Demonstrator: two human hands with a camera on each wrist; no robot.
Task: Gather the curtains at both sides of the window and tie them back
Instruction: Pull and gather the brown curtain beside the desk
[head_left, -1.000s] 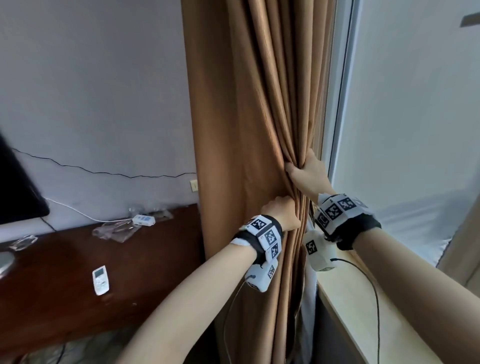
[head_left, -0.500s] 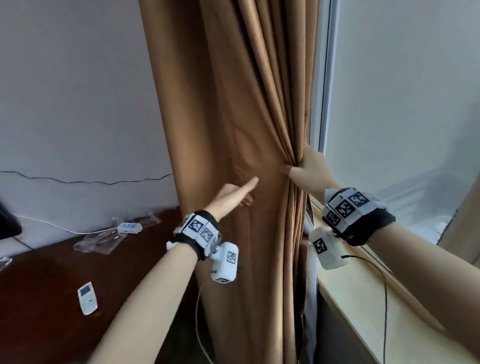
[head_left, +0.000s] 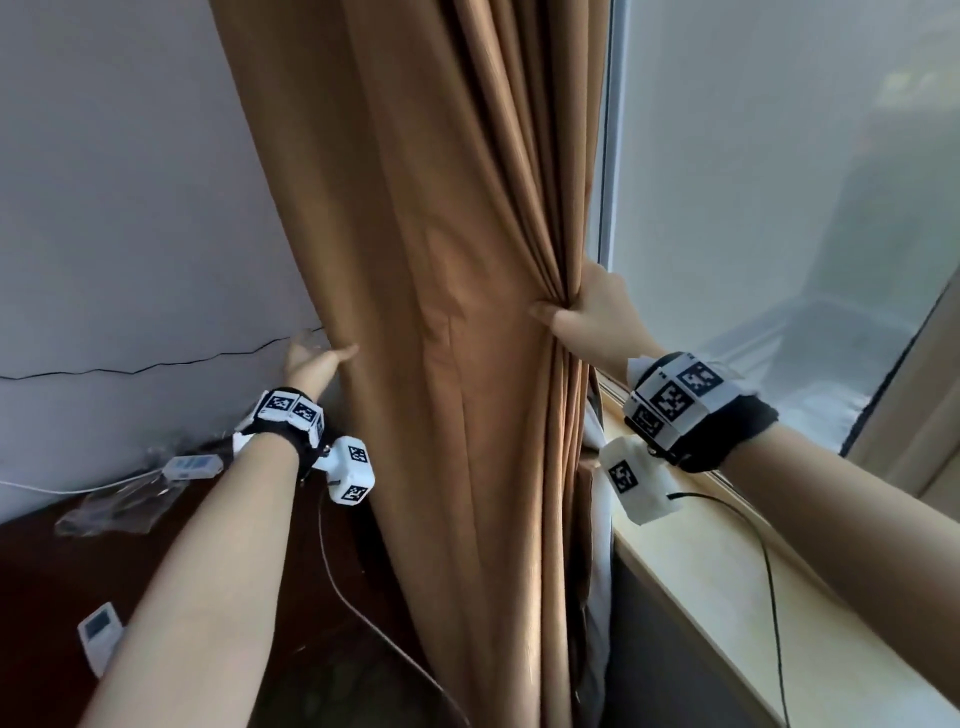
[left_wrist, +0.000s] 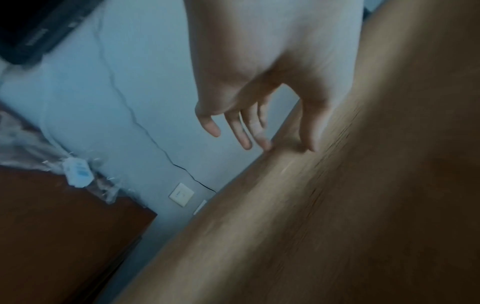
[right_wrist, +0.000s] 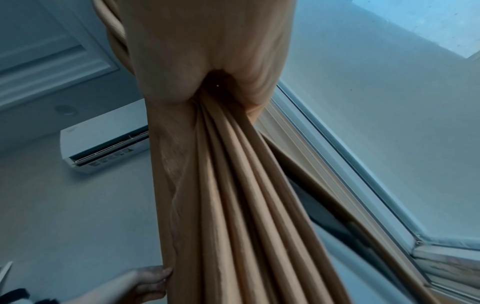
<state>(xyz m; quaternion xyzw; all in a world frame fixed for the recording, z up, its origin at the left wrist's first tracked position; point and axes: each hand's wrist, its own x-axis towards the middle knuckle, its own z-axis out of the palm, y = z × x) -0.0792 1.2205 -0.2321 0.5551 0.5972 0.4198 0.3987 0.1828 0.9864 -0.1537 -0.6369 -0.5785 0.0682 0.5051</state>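
Note:
A brown curtain (head_left: 441, 312) hangs at the left side of the window. My right hand (head_left: 587, 312) grips a bunch of its pleats at the window-side edge; the right wrist view shows the folds (right_wrist: 233, 185) fanning out from that fist (right_wrist: 207, 51). My left hand (head_left: 314, 361) is at the curtain's left edge by the wall, with the fingers straight. In the left wrist view its fingertips (left_wrist: 265, 144) touch the edge of the cloth (left_wrist: 337, 205) and hold nothing. No tie-back is in view.
A dark wooden desk (head_left: 52, 597) stands at the lower left with a white remote (head_left: 98, 636) and a small white device (head_left: 192, 466) on clear plastic. The pale window sill (head_left: 701, 597) runs at the lower right. An air conditioner (right_wrist: 103, 148) hangs high on the wall.
My left hand let go of the pleats beside the right hand, opened, and swept left across the curtain to its wall-side edge. The right hand kept its grip.

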